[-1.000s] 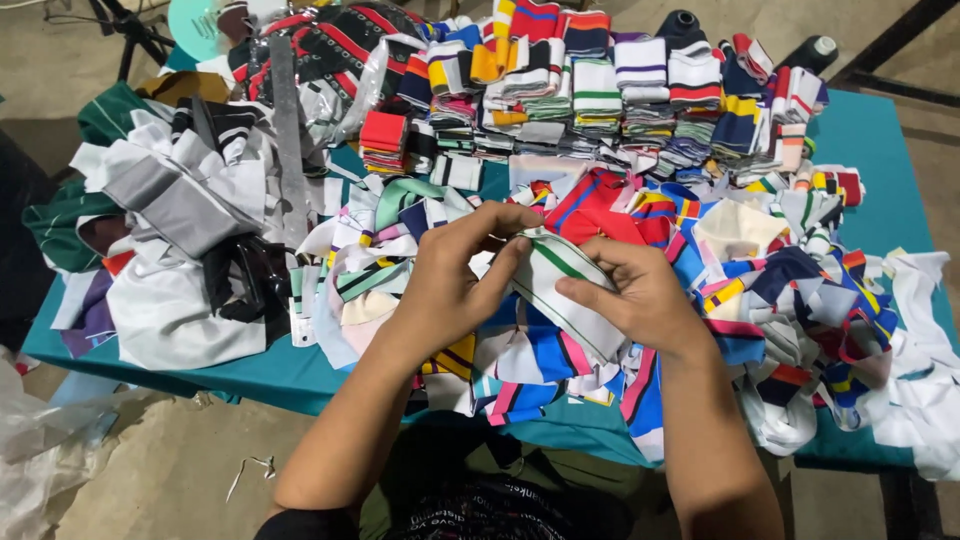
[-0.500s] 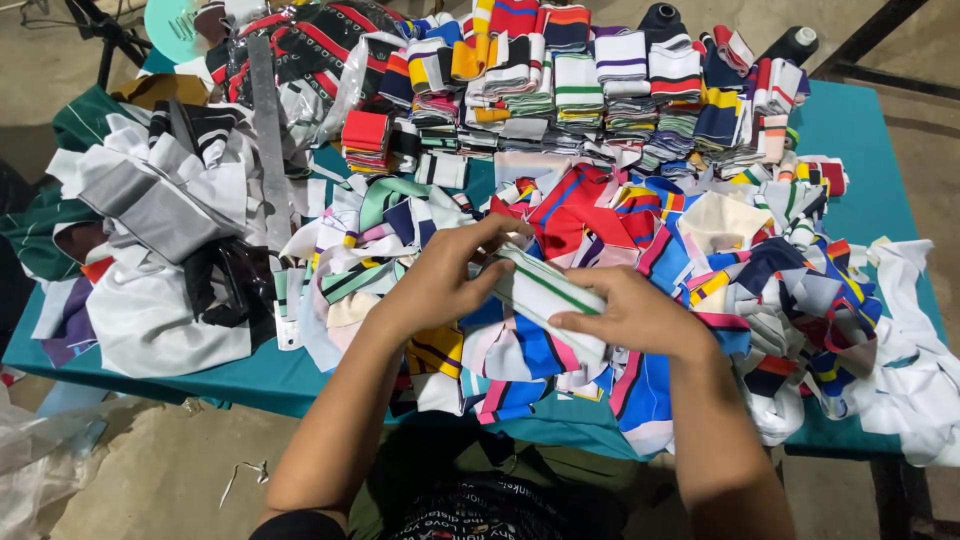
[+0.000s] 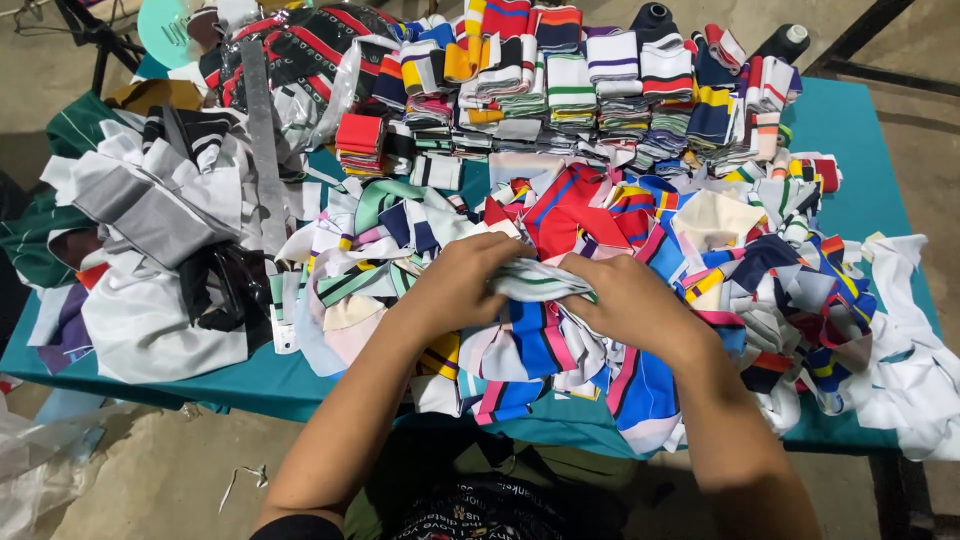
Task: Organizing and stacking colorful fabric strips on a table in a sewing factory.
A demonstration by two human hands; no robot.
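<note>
Fingers of both my hands close on one white strip of knit fabric with a green stripe [image 3: 540, 281], which I hold bunched just above the loose heap of striped scraps [image 3: 640, 300] in the middle of the teal table [image 3: 850, 130]. My left hand [image 3: 462, 280] pinches the strip's left end, fingers curled over it, and my right hand [image 3: 625, 300] grips the other end, thumb and fingers pressed together on the cloth. Beyond the heap, along the far side of the table, folded striped pieces stand in neat stacks [image 3: 590, 85]. To my left lies a pile of grey and white cloth [image 3: 150, 200], with a grey ruler [image 3: 262, 140] resting across it.
</note>
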